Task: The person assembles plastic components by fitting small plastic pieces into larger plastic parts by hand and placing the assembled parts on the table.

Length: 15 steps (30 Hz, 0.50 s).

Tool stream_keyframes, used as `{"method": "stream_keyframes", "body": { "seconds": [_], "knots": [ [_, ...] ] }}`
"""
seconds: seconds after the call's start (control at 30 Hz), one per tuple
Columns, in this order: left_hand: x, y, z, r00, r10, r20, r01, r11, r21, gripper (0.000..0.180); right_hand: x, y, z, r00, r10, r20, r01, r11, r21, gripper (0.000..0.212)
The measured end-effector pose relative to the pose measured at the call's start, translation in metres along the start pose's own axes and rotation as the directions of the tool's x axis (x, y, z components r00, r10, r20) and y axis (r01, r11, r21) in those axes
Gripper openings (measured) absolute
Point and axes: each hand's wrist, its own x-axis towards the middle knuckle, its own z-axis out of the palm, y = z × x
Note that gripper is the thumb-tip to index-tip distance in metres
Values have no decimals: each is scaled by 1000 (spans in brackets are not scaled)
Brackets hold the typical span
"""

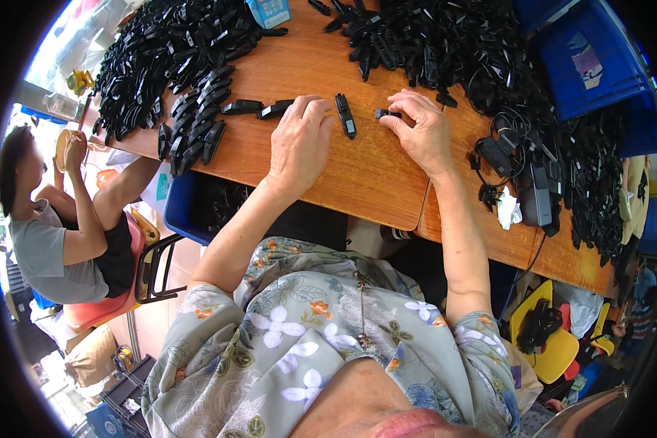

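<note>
My right hand (422,133) pinches a small black part (387,114) with a pale end between thumb and forefinger, just above the wooden table (372,179). My left hand (299,142) has its fingers curled together; the fingertips are turned away, so I cannot make out what is in them. A black elongated plastic piece (276,109) shows right beside its knuckles, partly covered. Another such piece (241,107) lies farther left, end to end with it. Between my hands, a black elongated piece (344,116) with a grey patch lies lengthwise on the table, apart from both.
Heaps of similar black pieces cover the table's far left (171,55) and far right (445,36). A charger with cables (500,150) and a crumpled tissue (509,209) lie to the right. Blue bins (591,66) stand at far right. A seated person (58,233) works at left.
</note>
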Motion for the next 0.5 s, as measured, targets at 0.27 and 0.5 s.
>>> {"method": "stream_keyframes", "body": {
  "seconds": [0.27, 0.5],
  "knots": [
    [6, 12, 21, 995, 62, 72, -66, 996, 67, 29, -2, -2, -9, 991, 111, 81, -98, 984, -148, 19],
    [0, -1, 10, 990, 80, 114, -70, 994, -88, 25, 1, -9, -17, 967, -58, 246, 22, 989, 147, 22]
  ]
}}
